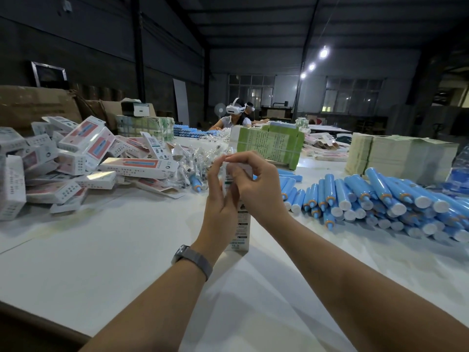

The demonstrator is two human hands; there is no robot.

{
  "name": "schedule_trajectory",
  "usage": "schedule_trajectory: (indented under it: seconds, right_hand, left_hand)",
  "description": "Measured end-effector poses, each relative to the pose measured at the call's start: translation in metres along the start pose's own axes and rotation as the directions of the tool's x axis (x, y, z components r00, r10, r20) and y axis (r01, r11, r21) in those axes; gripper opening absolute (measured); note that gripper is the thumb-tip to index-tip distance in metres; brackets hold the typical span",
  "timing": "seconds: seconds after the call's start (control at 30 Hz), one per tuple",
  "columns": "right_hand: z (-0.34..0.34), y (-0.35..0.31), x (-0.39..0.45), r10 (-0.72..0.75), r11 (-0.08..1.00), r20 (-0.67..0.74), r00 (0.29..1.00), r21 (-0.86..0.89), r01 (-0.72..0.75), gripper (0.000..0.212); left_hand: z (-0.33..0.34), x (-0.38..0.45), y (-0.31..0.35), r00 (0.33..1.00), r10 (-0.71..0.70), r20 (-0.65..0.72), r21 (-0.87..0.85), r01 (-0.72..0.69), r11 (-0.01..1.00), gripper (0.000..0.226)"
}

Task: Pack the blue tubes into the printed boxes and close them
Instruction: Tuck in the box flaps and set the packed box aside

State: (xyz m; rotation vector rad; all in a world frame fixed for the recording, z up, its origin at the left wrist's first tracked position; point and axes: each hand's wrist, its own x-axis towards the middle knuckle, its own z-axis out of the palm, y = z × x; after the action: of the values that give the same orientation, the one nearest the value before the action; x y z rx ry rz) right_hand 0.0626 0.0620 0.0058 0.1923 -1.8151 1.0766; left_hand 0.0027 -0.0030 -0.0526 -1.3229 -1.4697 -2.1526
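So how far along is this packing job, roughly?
Partly done. A pile of closed printed boxes lies on the left. In hand: both hands hold one upright box, working at its top end. Left: a big heap of blue tubes on the right waits unpacked.

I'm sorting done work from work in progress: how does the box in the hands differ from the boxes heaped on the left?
The box in the hands stands upright on its end on the table; the heaped boxes lie flat or tilted across each other. The left hand and right hand hold its top; nothing touches the heap. Both are white printed cartons of the same long shape.
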Motion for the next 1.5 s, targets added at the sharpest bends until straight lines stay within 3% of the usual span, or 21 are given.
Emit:
schedule_trajectory:
  seconds: [0.27,0.77,1.07,1.27,1.37,1.5]
  right_hand:
    - [0.004,0.000,0.003,0.033,0.998,-0.017,0.999,-0.053,-0.034,0.012]
    - [-0.005,-0.006,0.018,0.161,0.986,0.099,0.982,0.028,-0.165,0.013]
    - [-0.004,-0.008,0.012,0.149,0.989,0.092,0.985,0.011,-0.150,0.013]
    - [-0.004,-0.005,0.002,0.116,0.993,0.092,0.989,-0.045,-0.112,0.029]
    - [-0.006,-0.005,0.000,0.114,0.993,0.105,0.988,-0.038,-0.111,0.038]
    - [-0.007,-0.003,-0.001,0.110,0.994,0.093,0.990,0.007,-0.111,0.033]
  left_hand:
    - [-0.001,0.002,-0.007,0.999,-0.028,-0.024,0.011,0.028,1.000,0.060]
    - [0.002,0.002,0.007,0.996,-0.086,-0.034,0.003,0.086,0.996,0.047]
    - [0.003,-0.002,0.012,1.000,0.000,-0.013,0.120,0.002,0.993,0.054]
    - [0.003,-0.002,0.015,0.999,0.054,-0.007,0.214,-0.051,0.975,0.059]
    - [0.005,-0.002,0.017,0.999,0.042,-0.026,0.178,-0.036,0.983,0.053]
    - [0.005,-0.001,0.014,0.999,0.024,-0.047,0.092,-0.019,0.996,0.049]
